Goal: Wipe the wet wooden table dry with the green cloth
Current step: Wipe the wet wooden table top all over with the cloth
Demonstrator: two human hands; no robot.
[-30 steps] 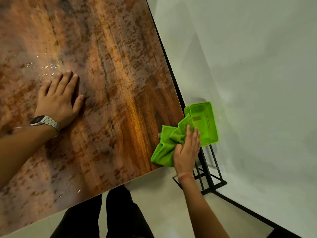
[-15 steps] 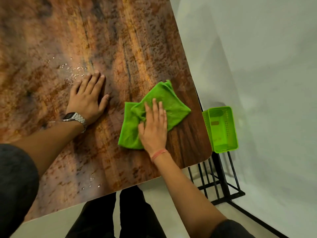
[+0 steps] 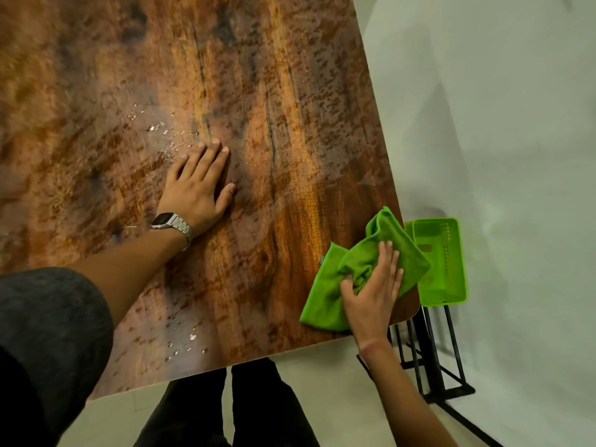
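At the far left a dark grey sleeve [image 3: 48, 333] fills the lower corner, and the bare forearm runs from it up and to the right across the wooden table [image 3: 290, 108]. A silver metal wristwatch [image 3: 171, 222] sits on that wrist. The left hand [image 3: 198, 185] lies palm down on the tabletop, its fingers straight and close together, the thumb spread out to the right, holding nothing. Just beyond its fingertips, up and to the left, a scatter of water droplets [image 3: 167, 133] glints on the wood. A second, smaller cluster of drops [image 3: 187, 341] sits near the table's near edge, below the forearm. Under that edge the person's dark trousers [image 3: 225, 408] show against a pale floor. Further right, the green cloth [image 3: 325, 295] lies bunched and creased on the table's near right corner, one fold rising toward the right edge and partly overhanging it. The right hand [image 3: 372, 291] presses down on the cloth from the near side, its fingers laid fairly straight over the fabric and the thumb tucked into a fold on the left; whether it pinches the cloth there I cannot tell. Just beside the table corner, to the right and lower down, stands a bright green plastic basket [image 3: 442, 262] with perforated walls, resting on a black metal wire stand [image 3: 429, 359]. A plain white wall [image 3: 516, 124] takes up the right side.
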